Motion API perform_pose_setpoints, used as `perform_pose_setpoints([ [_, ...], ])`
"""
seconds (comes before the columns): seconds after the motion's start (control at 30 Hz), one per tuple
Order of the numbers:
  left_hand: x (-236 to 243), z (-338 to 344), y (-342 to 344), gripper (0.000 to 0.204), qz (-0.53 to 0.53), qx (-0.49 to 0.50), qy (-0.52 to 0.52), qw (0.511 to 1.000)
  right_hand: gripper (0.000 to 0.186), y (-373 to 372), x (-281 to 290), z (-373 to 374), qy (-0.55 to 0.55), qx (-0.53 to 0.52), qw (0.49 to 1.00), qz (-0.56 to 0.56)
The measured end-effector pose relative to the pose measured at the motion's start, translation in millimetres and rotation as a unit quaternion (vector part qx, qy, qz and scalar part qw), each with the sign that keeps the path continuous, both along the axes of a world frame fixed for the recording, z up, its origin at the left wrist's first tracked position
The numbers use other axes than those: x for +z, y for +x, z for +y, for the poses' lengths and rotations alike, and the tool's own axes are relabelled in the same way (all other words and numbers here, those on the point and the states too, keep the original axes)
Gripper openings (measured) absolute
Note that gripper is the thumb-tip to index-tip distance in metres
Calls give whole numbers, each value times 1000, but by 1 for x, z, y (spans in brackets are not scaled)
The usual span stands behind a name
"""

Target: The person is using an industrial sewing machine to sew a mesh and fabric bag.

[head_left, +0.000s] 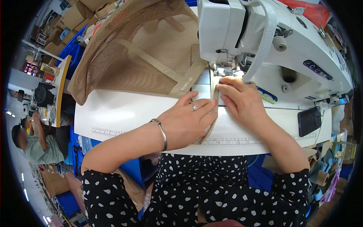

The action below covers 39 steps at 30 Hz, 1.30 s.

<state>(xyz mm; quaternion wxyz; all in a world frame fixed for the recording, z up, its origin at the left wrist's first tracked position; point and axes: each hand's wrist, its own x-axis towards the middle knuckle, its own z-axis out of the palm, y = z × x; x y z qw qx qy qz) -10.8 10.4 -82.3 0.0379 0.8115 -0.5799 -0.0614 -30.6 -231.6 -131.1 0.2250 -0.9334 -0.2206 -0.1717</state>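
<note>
A tan mesh bag (117, 64) with flat fabric bands spreads over the left of the sewing table. Its narrow beige fabric strip (214, 89) runs toward me from the presser foot (224, 71) of a white sewing machine (223, 30). My right hand (244, 100) is bent close to the foot, with fingertips and thumb gathered at the strip's right edge. Lower down, my left hand (187, 119) lies across the strip, fingers stretched out and thumb apart. What lies beneath its fingers is partly hidden. The needle tip cannot be made out.
A phone (309, 121) lies at the table's right end. Beside the machine bed is a blue-and-green tool (267, 95); a dark thread spool (288, 74) stands behind it. A printed ruler (242, 141) follows the front edge. Another person (38, 142) sits at the far left.
</note>
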Motion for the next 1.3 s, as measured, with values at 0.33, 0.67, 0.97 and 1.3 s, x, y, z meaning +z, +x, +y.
perform_pose_setpoints([
  [0.33,0,0,6,46,-6,-14,8,1000,29,-1,1,0,-5,-1,1000,6],
  [0.67,-3,2,10,50,42,2,-51,998,30,-1,1,-1,-1,-2,1000,14],
  [0.97,-6,-1,15,49,45,25,-58,997,26,1,-1,3,37,7,999,-22],
  [1.3,-10,-6,20,43,3,47,-75,996,29,0,1,0,-5,1,1000,0],
])
